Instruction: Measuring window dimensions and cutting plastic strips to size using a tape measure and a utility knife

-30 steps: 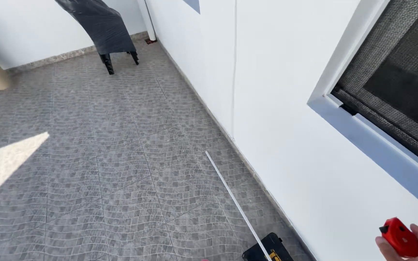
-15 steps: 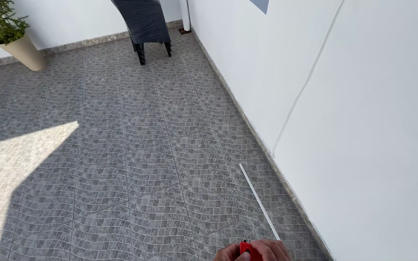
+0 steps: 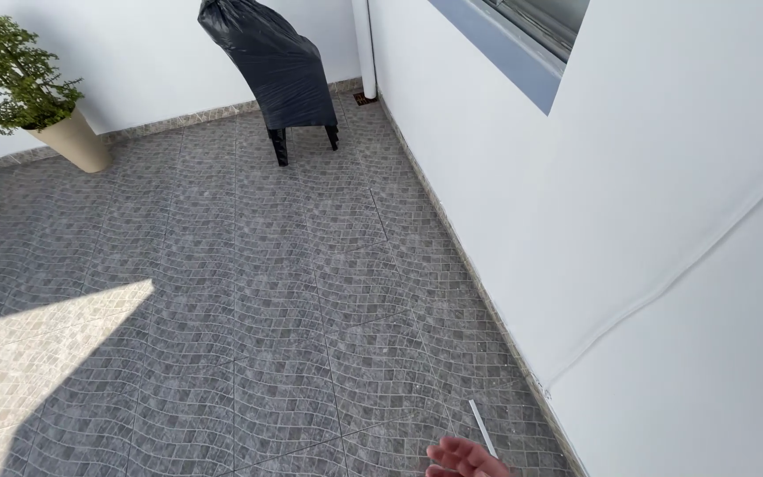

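At the bottom edge of the view, around six o'clock, one hand (image 3: 465, 459) is showing only its fingertips, with the fingers (image 3: 449, 452) lying slightly apart and pointing toward nine o'clock. Which hand it is cannot be told for sure; it is sitting on the right side of the view, and the rest of it is cut off by the frame. Whether its grip is pinching anything cannot be told, since the palm is lying out of sight. Just beside the fingers, at about one o'clock from them, a thin white tape-measure blade (image 3: 480, 427) is stretching over the floor, its far end pointing toward eleven o'clock and its near end passing behind the hand. The blade is lying on the grey patterned floor tiles (image 3: 293, 291), near the skirting of the white wall (image 3: 664, 247) that is running along the three o'clock side. Well away, at twelve o'clock, a chair wrapped in black plastic (image 3: 271, 66) is standing near the corner. At ten o'clock a potted green plant (image 3: 41, 97) is leaning in a beige pot. A sunlit patch is lying at eight o'clock.
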